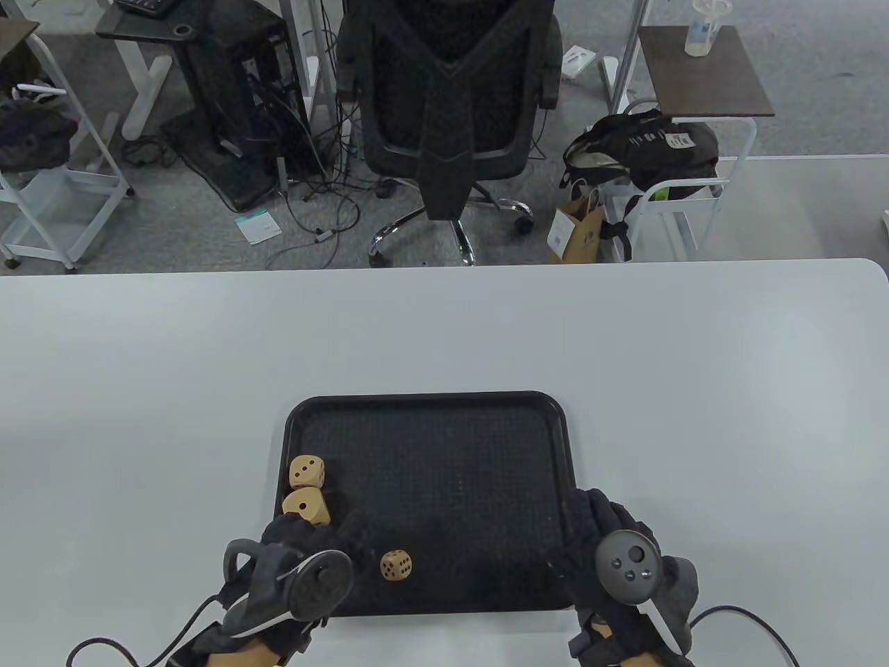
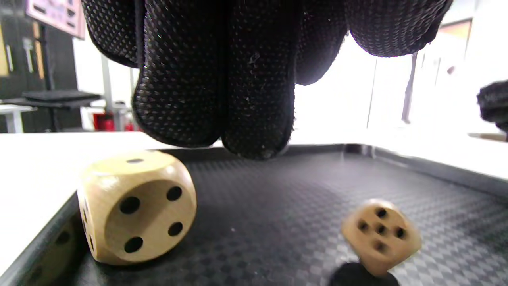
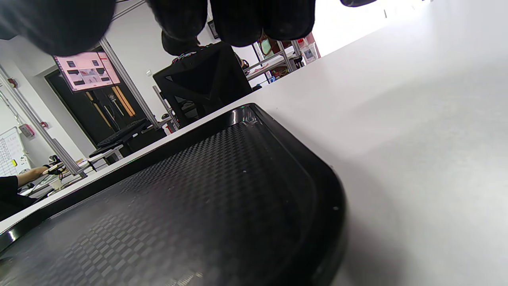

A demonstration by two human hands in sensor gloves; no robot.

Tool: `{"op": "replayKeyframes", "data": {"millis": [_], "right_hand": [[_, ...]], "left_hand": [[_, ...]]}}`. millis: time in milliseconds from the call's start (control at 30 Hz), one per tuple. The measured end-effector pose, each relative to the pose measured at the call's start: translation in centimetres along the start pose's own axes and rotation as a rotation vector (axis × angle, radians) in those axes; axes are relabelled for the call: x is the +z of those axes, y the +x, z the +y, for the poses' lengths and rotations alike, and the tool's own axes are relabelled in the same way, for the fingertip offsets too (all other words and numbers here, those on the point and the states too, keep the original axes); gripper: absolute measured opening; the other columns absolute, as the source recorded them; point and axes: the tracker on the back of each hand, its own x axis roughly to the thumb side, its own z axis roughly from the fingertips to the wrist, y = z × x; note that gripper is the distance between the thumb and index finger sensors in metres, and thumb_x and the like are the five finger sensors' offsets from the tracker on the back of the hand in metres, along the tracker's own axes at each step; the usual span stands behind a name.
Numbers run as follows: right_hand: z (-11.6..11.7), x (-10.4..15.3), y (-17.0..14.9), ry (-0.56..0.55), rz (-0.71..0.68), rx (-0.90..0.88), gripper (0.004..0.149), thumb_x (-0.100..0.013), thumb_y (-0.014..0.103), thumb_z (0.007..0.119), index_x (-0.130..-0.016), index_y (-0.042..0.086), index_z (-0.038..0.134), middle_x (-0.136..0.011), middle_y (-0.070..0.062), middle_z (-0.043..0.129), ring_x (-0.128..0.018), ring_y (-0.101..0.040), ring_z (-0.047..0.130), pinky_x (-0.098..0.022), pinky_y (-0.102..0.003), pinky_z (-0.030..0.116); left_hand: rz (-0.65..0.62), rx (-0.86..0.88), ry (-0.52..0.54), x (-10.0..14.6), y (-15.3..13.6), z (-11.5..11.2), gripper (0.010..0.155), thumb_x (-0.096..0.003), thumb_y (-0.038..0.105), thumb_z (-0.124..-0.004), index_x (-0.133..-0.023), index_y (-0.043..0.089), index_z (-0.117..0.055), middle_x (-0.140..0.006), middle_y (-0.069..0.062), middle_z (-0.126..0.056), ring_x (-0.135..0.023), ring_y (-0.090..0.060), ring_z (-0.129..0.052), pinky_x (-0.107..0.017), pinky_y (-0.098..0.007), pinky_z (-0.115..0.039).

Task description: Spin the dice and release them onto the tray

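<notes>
A black tray (image 1: 430,396) lies on the white table, near the front edge. Two large wooden dice (image 1: 307,472) (image 1: 306,506) sit side by side along its left rim. A smaller die (image 1: 396,565) is near the tray's front; in the left wrist view this small die (image 2: 381,234) is blurred and tipped on a corner. My left hand (image 1: 316,542) hovers over the tray's front left corner, fingers (image 2: 222,99) hanging straight down and holding nothing, just above the nearer large die (image 2: 137,206). My right hand (image 1: 590,528) rests over the tray's right rim (image 3: 317,167), empty.
Bare white table (image 1: 444,326) surrounds the tray on the left, right and far side. Beyond the far edge are a black office chair (image 1: 451,104), a computer tower (image 1: 236,104) with cables, and a white cart (image 1: 667,194) with bags.
</notes>
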Motion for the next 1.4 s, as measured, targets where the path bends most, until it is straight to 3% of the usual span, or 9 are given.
{"op": "replayKeyframes", "data": {"millis": [167, 333, 700, 1400], "right_hand": [[0.0, 0.0, 0.0, -0.002, 0.002, 0.001, 0.077, -0.035, 0.060, 0.071, -0.104, 0.035, 0.049, -0.113, 0.000, 0.048, -0.105, -0.032, 0.052, -0.077, -0.062, 0.040], [0.0, 0.0, 0.0, -0.002, 0.008, 0.005, 0.077, -0.035, 0.060, 0.071, -0.104, 0.035, 0.049, -0.114, 0.000, 0.048, -0.105, -0.032, 0.051, -0.078, -0.062, 0.040], [0.0, 0.0, 0.0, -0.002, 0.011, 0.004, 0.077, -0.035, 0.060, 0.071, -0.104, 0.036, 0.048, -0.114, 0.000, 0.047, -0.105, -0.032, 0.050, -0.078, -0.062, 0.040], [1.1, -0.6, 0.0, 0.044, 0.076, 0.058, 0.078, -0.035, 0.059, 0.072, -0.105, 0.037, 0.046, -0.114, 0.001, 0.044, -0.106, -0.031, 0.047, -0.079, -0.062, 0.037]], "left_hand": [[0.016, 0.024, 0.121, 1.5, -1.4, 1.4, 0.063, -0.0451, 0.056, -0.070, -0.101, 0.027, -0.069, -0.101, -0.010, -0.083, -0.088, -0.044, -0.087, -0.075, -0.068, -0.051], [0.066, 0.067, 0.180, 2.2, -3.9, 2.4, 0.066, -0.0453, 0.057, -0.070, -0.105, 0.030, -0.061, -0.111, -0.012, -0.067, -0.102, -0.049, -0.068, -0.077, -0.071, -0.039], [0.200, 0.106, 0.184, 2.9, -8.8, 0.6, 0.068, -0.0453, 0.057, -0.070, -0.106, 0.030, -0.057, -0.114, -0.013, -0.059, -0.105, -0.050, -0.059, -0.077, -0.072, -0.033], [0.254, 0.134, 0.147, 3.3, -10.4, -2.0, 0.068, -0.0450, 0.057, -0.069, -0.106, 0.030, -0.056, -0.113, -0.013, -0.058, -0.103, -0.049, -0.061, -0.077, -0.071, -0.033]]}}
